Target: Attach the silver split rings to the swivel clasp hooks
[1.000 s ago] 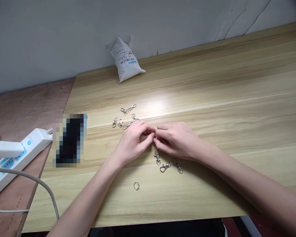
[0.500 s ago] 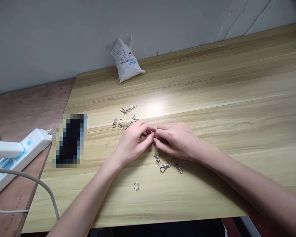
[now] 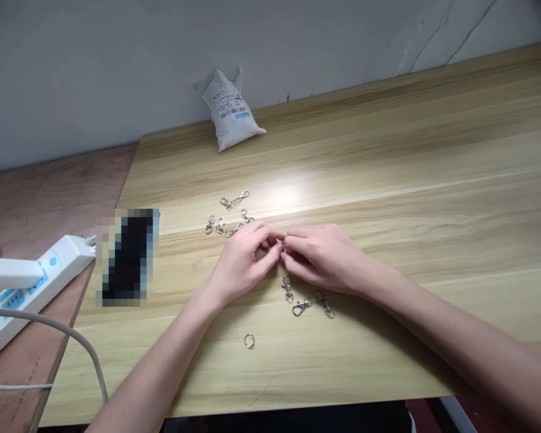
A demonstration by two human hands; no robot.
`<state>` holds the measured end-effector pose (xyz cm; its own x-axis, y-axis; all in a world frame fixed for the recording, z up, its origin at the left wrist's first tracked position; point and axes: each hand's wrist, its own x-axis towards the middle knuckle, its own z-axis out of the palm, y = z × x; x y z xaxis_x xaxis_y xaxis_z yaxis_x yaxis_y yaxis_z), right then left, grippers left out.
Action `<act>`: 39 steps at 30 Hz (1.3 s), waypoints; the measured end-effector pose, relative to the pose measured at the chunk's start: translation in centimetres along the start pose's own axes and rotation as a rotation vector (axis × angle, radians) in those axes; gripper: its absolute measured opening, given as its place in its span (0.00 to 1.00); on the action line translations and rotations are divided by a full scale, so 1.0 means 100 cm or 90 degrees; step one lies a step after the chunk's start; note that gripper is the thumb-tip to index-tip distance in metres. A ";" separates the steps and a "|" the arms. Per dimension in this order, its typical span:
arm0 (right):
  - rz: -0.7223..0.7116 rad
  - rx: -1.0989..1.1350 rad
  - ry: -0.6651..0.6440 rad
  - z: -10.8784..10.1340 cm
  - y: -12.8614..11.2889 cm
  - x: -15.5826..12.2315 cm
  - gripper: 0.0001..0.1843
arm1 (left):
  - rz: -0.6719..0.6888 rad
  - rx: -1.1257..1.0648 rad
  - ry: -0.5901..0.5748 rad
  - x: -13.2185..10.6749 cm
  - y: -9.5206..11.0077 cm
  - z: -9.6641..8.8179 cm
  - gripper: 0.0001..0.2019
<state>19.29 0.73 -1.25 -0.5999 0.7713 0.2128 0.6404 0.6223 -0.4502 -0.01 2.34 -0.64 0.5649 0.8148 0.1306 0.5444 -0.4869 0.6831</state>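
My left hand and my right hand meet fingertip to fingertip above the wooden table. Pinched between them is a small silver metal piece, mostly hidden by the fingers, likely a key ring or clasp. Just below my right hand lie three swivel snap hooks, a near one, a middle one and a darker one. A single split ring rests by itself nearer the table's front edge. Beyond my left hand several snap hooks with rings are scattered; my fingers partly cover the closest.
A white plastic parcel bag leans against the wall at the back. At the left are a pixelated dark object, a white power strip and a grey cable curving over the table's edge.
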 end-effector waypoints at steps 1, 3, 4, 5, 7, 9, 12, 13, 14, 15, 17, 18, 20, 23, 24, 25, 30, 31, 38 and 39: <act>-0.003 0.005 0.005 0.000 0.000 0.000 0.11 | -0.003 -0.004 0.002 0.000 0.000 0.000 0.05; -0.005 0.017 0.020 0.000 0.000 0.000 0.11 | -0.009 -0.014 0.009 0.000 0.000 0.001 0.05; -0.002 0.024 0.031 0.001 0.000 -0.001 0.10 | -0.013 -0.021 0.016 0.000 0.001 0.002 0.05; 0.003 0.033 0.043 0.001 0.001 -0.001 0.10 | -0.019 -0.029 0.025 0.000 0.001 0.002 0.04; 0.008 0.052 0.064 0.002 0.001 -0.001 0.10 | -0.033 -0.051 0.045 0.000 0.001 0.002 0.06; 0.010 0.068 0.076 0.003 0.002 0.000 0.10 | -0.041 -0.066 0.053 0.000 0.001 0.002 0.09; 0.021 0.093 0.082 0.003 0.002 0.000 0.10 | -0.035 -0.058 0.038 0.000 0.000 0.000 0.07; 0.030 0.101 0.087 0.003 0.001 0.001 0.11 | -0.034 -0.055 0.032 0.000 0.000 -0.001 0.06; 0.042 0.110 0.094 0.003 0.001 0.001 0.11 | -0.034 -0.056 0.028 0.000 0.000 -0.001 0.07; 0.054 0.118 0.103 0.002 0.001 0.001 0.12 | -0.036 -0.058 0.027 0.001 0.000 -0.002 0.07; 0.079 0.130 0.126 0.001 0.001 0.001 0.11 | -0.035 -0.060 0.029 0.001 0.000 -0.002 0.07; 0.089 0.135 0.137 0.001 0.001 0.001 0.11 | -0.035 -0.061 0.031 0.001 0.001 -0.002 0.06; 0.101 0.142 0.158 0.001 0.002 0.001 0.10 | -0.039 -0.069 0.034 0.001 0.002 -0.003 0.04; 0.112 0.151 0.180 0.002 0.003 0.001 0.09 | -0.053 -0.086 0.035 0.001 0.002 -0.003 0.03; 0.113 0.155 0.185 0.002 0.003 0.001 0.10 | -0.056 -0.090 0.034 0.001 0.002 -0.003 0.03; 0.113 0.160 0.190 0.002 0.003 0.001 0.10 | -0.056 -0.094 0.032 0.001 0.002 -0.003 0.03; 0.108 0.181 0.222 0.001 0.002 0.001 0.10 | -0.057 -0.152 0.030 0.000 0.003 -0.002 0.03; 0.109 0.183 0.226 0.001 0.002 0.001 0.10 | -0.060 -0.163 0.033 0.000 0.003 -0.002 0.03; 0.115 0.205 0.192 0.001 0.005 0.002 0.09 | -0.041 -0.152 0.071 -0.001 -0.003 -0.002 0.06; 0.109 0.211 0.181 0.002 0.006 0.002 0.09 | -0.034 -0.140 0.074 -0.001 -0.003 -0.002 0.06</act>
<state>19.50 1.20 -1.65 -0.3142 0.8938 0.3200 0.5032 0.4426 -0.7422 -0.37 2.45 -0.75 0.4565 0.8747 0.1627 0.4166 -0.3717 0.8296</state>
